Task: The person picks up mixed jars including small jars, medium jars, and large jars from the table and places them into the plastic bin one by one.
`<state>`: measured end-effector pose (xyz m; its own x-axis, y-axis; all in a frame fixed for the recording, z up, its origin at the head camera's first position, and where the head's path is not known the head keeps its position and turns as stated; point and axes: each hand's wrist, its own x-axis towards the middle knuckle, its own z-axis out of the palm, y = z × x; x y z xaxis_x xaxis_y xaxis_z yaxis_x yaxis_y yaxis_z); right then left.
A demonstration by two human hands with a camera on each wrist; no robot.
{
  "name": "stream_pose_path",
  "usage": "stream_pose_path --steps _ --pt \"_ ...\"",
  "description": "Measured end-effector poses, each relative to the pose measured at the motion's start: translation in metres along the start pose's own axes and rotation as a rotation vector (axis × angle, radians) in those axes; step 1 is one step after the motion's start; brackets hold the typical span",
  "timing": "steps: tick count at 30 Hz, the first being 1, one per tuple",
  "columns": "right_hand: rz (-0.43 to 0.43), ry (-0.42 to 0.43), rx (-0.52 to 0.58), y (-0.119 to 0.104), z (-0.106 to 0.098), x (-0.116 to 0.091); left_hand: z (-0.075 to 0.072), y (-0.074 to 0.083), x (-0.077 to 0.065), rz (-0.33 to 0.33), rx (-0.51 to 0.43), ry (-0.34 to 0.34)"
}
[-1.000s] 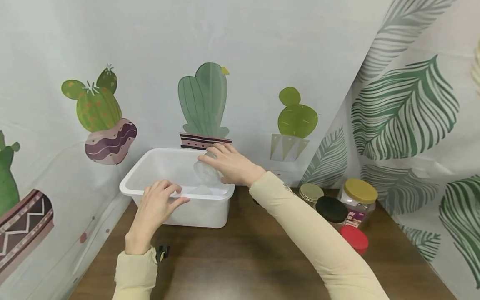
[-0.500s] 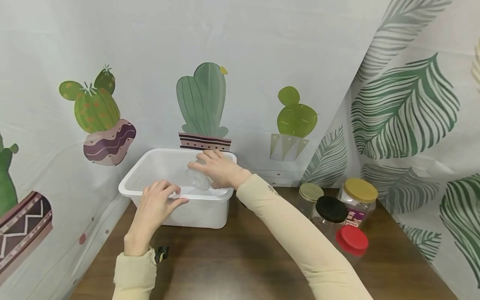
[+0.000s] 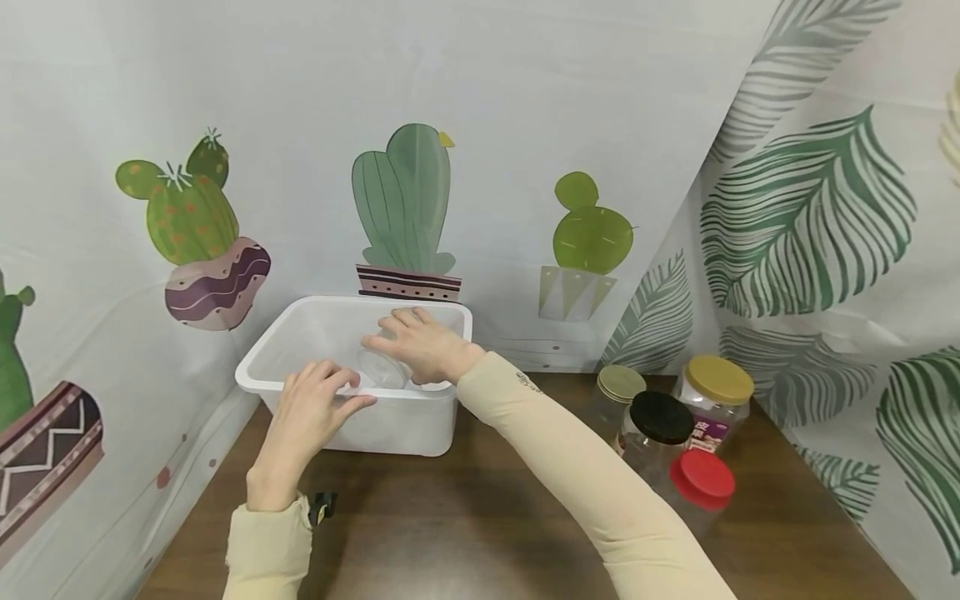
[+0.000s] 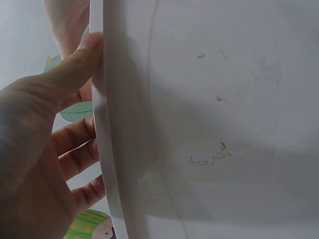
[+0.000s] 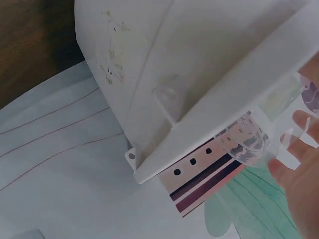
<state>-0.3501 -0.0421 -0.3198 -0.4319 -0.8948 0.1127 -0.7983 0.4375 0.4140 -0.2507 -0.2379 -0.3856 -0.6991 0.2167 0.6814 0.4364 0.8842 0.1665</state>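
A white plastic tub (image 3: 427,425) stands against the back wall cloth. My left hand (image 3: 311,412) holds its near rim; the left wrist view has the thumb (image 4: 75,62) over the front of the rim and the fingertips behind it. Over the tub's right half, my right hand (image 3: 423,346) reaches inside, gripping a clear see-through jar (image 3: 384,368) that lies tilted. In the right wrist view, part of the clear jar (image 5: 246,142) shows past the rim, near the fingers (image 5: 284,174). The tub wall hides the jar's lower part.
On the right of the brown wooden table (image 3: 450,533) stand several clear jars: one with a gold lid (image 3: 621,383), one with a black lid (image 3: 662,418), one with a yellow lid (image 3: 718,379), and one with a red lid (image 3: 703,477).
My right hand has moved left and lower into the tub with the clear jar. My left hand stays on the rim. More of the jars on the right shows as the right forearm shifts left.
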Motion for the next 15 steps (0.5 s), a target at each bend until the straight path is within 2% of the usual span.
stream_pose_path --steps 7,15 --pt "0.014 -0.021 0.011 0.0017 0.0014 -0.0004 -0.0004 0.0022 0.0012 -0.005 0.001 -0.004" --pt "0.075 -0.072 0.087 0.0039 0.0013 -0.0035 -0.0001 0.0013 0.0008 -0.009 -0.005 -0.012"
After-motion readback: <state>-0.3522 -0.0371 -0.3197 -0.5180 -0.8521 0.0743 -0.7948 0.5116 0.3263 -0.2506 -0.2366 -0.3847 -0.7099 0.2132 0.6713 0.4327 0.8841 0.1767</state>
